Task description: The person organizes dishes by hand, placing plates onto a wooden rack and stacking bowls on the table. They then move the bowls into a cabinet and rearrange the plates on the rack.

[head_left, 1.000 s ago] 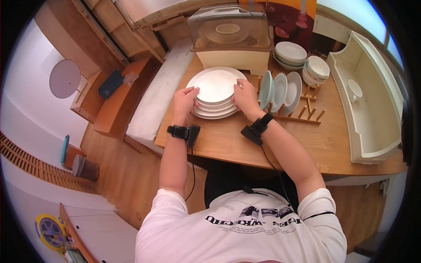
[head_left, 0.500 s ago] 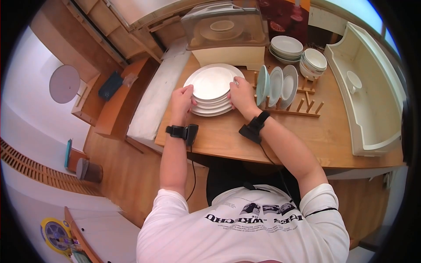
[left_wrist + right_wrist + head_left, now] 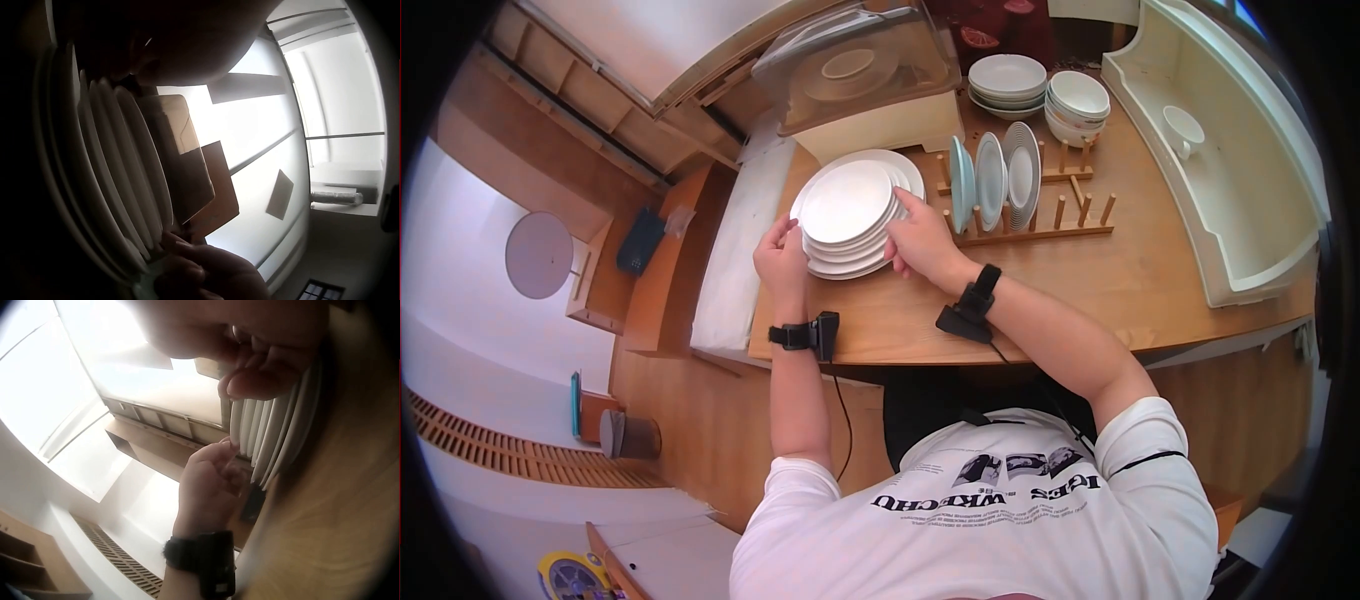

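Wooden tabletop (image 3: 1090, 290), bearing a stack of white plates (image 3: 847, 203) left of centre in the head view. Plates lie flat, faces up; being round, none has a long axis, while the stack's axis stands upright. Right hand (image 3: 925, 240) and left hand (image 3: 781, 264), fingers bent, flank the rims; any grip cannot be told. Apparent step: squaring the stack; next move calls for even pressure.

wooden table (image 3: 1120, 285) | on it: plate stack (image 3: 847, 205) | peg rack (image 3: 1050, 233) | shallow-bowl stack (image 3: 1008, 80) | deep-bowl stack (image 3: 1077, 108) | lidded box (image 3: 880, 125) | cream shell (image 3: 1235, 190)
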A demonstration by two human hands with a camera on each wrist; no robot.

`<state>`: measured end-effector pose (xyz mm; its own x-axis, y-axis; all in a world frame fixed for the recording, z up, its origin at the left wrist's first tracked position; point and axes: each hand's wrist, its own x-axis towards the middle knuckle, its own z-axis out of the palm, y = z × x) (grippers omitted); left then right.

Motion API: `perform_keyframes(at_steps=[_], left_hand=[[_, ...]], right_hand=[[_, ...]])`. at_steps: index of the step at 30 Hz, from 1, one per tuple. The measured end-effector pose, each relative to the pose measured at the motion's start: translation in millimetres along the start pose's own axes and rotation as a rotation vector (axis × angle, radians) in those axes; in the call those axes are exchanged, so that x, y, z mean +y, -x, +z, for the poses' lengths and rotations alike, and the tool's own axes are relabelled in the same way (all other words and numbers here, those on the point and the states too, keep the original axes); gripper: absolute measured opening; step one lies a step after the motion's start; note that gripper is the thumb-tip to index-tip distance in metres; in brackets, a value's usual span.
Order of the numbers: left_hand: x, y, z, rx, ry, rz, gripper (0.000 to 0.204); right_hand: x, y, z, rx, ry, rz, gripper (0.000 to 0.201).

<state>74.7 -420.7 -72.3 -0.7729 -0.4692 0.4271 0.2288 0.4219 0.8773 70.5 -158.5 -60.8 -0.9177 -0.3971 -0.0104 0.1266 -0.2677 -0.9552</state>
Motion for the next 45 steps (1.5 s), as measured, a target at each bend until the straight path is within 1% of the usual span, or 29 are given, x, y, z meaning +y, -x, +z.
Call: perform_keyframes(at_steps=[1, 2, 5, 8, 10, 14, 20, 23, 26, 32, 35, 38, 39, 41, 42, 43, 44, 45], left_hand=[[24, 10, 1, -0.045, 0.062, -0.084, 0.048], [38, 18, 2, -0.089, 0.124, -0.17, 0.05], [44, 24, 2, -0.154, 0.159, -0.165, 0.061], [43, 26, 1, -0.251, 0.08, -0.117, 0.078], [51, 30, -1, -0.303, -0.026, -0.107, 0.086], [66, 31, 2, -0.342, -0.148, -0.161, 0.093], [64, 29, 3, -0.342, -0.171, -0.151, 0.092], [57, 27, 1, -0.339, -0.152, -0.138, 0.09], [56, 28, 3, -0.309, -0.106, -0.133, 0.088], [50, 26, 1, -0.303, -0.173, -0.108, 0.085], [52, 27, 1, -0.303, -0.186, -0.088, 0.081], [62, 29, 2, -0.31, -0.225, -0.01, 0.077], [65, 31, 3, -0.272, -0.275, 0.071, 0.074], [69, 35, 4, -0.189, -0.379, 0.222, 0.069], [70, 36, 6, -0.152, -0.343, 0.29, 0.066], [71, 36, 10, -0.114, -0.307, 0.356, 0.062], [76, 39, 13, -0.107, -0.253, 0.361, 0.057], [81, 41, 17, -0.101, -0.2, 0.368, 0.053]], right_hand=[[-1, 1, 0, -0.008, -0.007, 0.008, 0.079], [-2, 2, 0, -0.017, -0.013, 0.016, 0.079], [-5, 4, -3, -0.048, -0.083, 0.038, 0.081], [-5, 4, -7, -0.075, -0.129, 0.056, 0.082], [-3, 2, -8, -0.077, -0.129, 0.057, 0.082], [0, 0, -8, -0.084, -0.126, 0.042, 0.081], [-3, 1, -8, -0.073, -0.105, 0.042, 0.081], [-5, 1, -9, -0.095, -0.096, 0.044, 0.083], [-3, -1, -8, -0.087, -0.02, 0.056, 0.085], [-5, -3, -11, -0.125, 0.18, 0.042, 0.09], [-14, 2, -9, -0.116, 0.209, 0.063, 0.09], [-48, 25, -1, -0.108, 0.267, 0.03, 0.091], [-55, 30, 0, -0.067, 0.335, -0.078, 0.08], [-69, 26, -12, 0.084, 0.622, -0.543, 0.066], [-78, 27, -19, 0.155, 0.761, -0.775, 0.06], [-108, 44, -26, 0.166, 0.749, -0.671, 0.038], [-111, 34, -44, 0.255, 0.78, -0.796, 0.028], [-131, 40, -58, 0.353, 0.873, -0.784, 0.026]])
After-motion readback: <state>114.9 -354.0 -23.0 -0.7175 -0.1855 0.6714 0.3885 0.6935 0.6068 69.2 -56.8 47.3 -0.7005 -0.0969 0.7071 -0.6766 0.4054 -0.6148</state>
